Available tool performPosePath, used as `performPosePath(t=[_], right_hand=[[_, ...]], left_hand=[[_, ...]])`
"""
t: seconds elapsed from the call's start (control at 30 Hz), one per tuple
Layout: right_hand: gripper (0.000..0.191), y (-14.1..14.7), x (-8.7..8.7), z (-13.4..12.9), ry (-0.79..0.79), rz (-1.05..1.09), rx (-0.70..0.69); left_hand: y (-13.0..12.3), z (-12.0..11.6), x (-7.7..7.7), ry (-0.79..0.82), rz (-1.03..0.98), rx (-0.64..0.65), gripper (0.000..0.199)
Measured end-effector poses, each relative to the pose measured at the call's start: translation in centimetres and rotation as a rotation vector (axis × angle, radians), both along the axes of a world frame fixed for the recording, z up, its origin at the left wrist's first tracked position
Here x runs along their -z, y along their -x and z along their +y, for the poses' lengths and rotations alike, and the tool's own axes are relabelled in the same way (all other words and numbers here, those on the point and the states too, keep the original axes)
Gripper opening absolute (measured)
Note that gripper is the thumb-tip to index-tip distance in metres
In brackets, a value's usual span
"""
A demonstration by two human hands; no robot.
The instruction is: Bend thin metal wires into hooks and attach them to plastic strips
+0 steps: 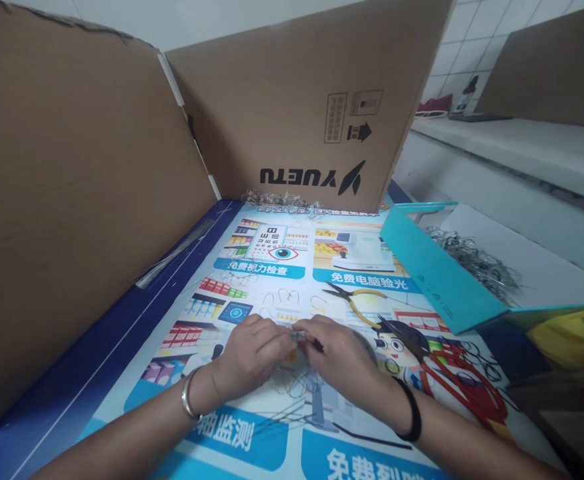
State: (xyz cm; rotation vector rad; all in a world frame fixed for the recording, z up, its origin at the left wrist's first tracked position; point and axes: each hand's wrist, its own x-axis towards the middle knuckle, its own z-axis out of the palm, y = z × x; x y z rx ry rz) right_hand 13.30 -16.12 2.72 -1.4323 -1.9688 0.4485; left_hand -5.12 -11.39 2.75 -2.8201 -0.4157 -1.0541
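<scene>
The left hand (pixel 256 353), with a silver bangle (pixel 188 395) at its wrist, and the right hand (pixel 342 357), with a black band (pixel 413 410) at its wrist, meet low over the worktop. The fingers of both are bent inward and pinch a small silvery wire piece (pixel 298 336) between them; its exact shape is mostly hidden by the fingertips. Loose thin wires (pixel 292 383) lie beneath and between the hands, with straight dark wires (pixel 282 419) nearer the person.

The worktop is covered by a blue-and-white printed sheet (pixel 277 317) with pictures and Chinese lettering. Small bent wires (pixel 287 295) lie on it just beyond the hands. To their right are pliers with yellow handles (pixel 362 310), and beside these a red-handled tool with dark metal blades (pixel 465 390), near some thin black loops (pixel 487 363).

Farther right, an open turquoise box (pixel 422 260) holds a tangled heap of silvery wires (pixel 477 260), and a crumpled yellow item (pixel 575 337) lies near the box's near corner. On the left, a bundle of straight, thin silvery wires (pixel 175 255) lies beside a plain brown cardboard panel (pixel 82 167). A row of clear and silvery wire pieces (pixel 282 200) lies along the foot of the rear cardboard panel printed "YUETU" (pixel 272 107), whose lettering appears upside down.
</scene>
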Motion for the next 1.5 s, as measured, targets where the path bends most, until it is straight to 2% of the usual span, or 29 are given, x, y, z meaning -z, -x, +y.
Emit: performPosePath(t=[0.13,0.3,0.47,0.77,1.1,1.3,1.5], right_hand=[[0.027,0.0,-0.2,-0.1,0.048,0.019,0.021],[0.018,0.1,-0.1,-0.1,0.094,0.039,0.067],[0.014,0.0,0.3,-0.1,0.08,0.045,0.07],[0.013,-0.1,0.0,-0.1,-0.033,0.027,0.019],[0.015,0.0,0.1,0.0,-0.012,0.059,-0.017],[0.016,-0.2,0.3,0.2,-0.043,0.088,-0.067],[0.019,-0.3,0.4,0.2,-0.033,0.095,-0.08]], left_hand=[[-0.2,0.1,-0.1,0.139,-0.058,-0.016,0.011],[-0.2,0.1,0.0,0.188,-0.066,-0.022,0.013],[-0.2,0.1,0.5,0.179,-0.08,-0.003,0.012],[-0.2,0.3,0.9,0.188,-0.03,-0.079,0.006],[-0.3,0.0,1.5,0.192,-0.013,-0.207,0.014],[-0.3,0.1,2.4,0.197,-0.029,-0.229,0.016],[-0.5,0.0,2.1,0.221,-0.043,-0.218,0.015]])
